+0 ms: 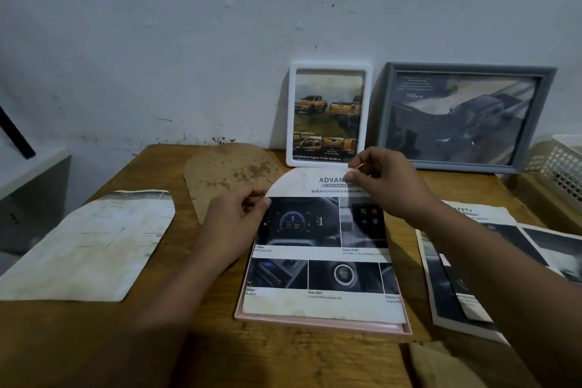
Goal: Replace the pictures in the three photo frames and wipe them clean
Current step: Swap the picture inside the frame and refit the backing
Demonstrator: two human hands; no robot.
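I saw a white wall (189, 41) behind the wooden table (283, 356). A white plastic basket (560, 164) sat at the table's far right edge, and a white cabinet (31, 186) stood to the left.

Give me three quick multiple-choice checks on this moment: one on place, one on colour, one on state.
1. Where does the white frame stand?
A. Against the wall
B. Flat on the table
C. In the basket

2. What colour is the frame under the brochure page?
A. Grey
B. Pink
C. Black

3. How is the page held?
A. By the left hand alone
B. By both hands
C. By neither

Answers: 1 A, it leans upright beside the grey frame. 2 B, a pink rim shows below the page. 3 B, the right hand pinches its top, the left its side.
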